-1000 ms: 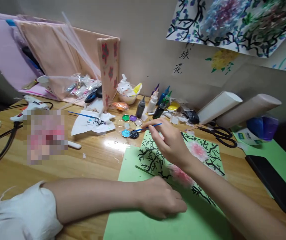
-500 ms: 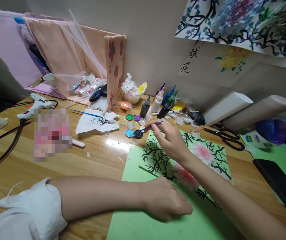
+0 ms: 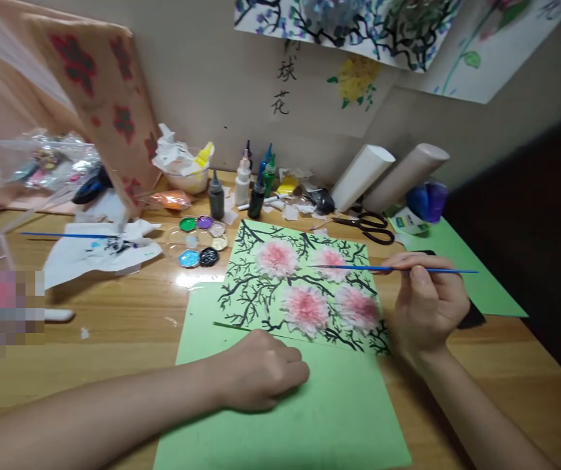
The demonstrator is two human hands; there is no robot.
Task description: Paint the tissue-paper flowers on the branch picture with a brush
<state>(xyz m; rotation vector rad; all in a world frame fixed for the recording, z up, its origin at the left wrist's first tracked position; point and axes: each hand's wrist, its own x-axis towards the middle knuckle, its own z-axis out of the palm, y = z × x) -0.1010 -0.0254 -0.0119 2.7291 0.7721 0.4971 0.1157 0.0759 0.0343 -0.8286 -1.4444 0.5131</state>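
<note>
Head cam, 1 person, 2 bare hands.

R hand (image 3: 424, 307) is gripping a thin blue paintbrush (image 3: 358, 267): thumb and fingertips (image 3: 415, 277) are pinching shut on the rear part of the handle, and the shaft is lying nearly level. The bristle end is pointing away from the fingers to their left, hanging over or just at the upper-right pink flower (image 3: 330, 259) of the painting (image 3: 245, 294). Contact w/ the paper: can't tell.

L hand (image 3: 260, 369) is resting as a loose fist, fingers curled shut w/ nothing visible inside, on the plain green sheet (image 3: 309, 418) just below the painting's lower edge. It is pinning the sheet.

The painting is lying flat between the 2 hands. It has black branches and 4 pink blooms.

Change vs 1.0 s and 0.5 s ago: the R hand was stretched across the painting then, w/ the brush tip at the black well of the paint palette (image 3: 199, 241). Now it is pulled back to the painting's right edge, and the palette is sitting well beyond the brush tip, to the fingers' left. Judgement: the dip looks finished and the brush is back over the artwork. Paint load on the bristles is too small to tell.

Other diffs: the L fist is keeping the same spot. The view is swinging right, so the glue gun is out of frame. The scissors (image 3: 366, 228) are now lying just beyond the R fingers.
</note>
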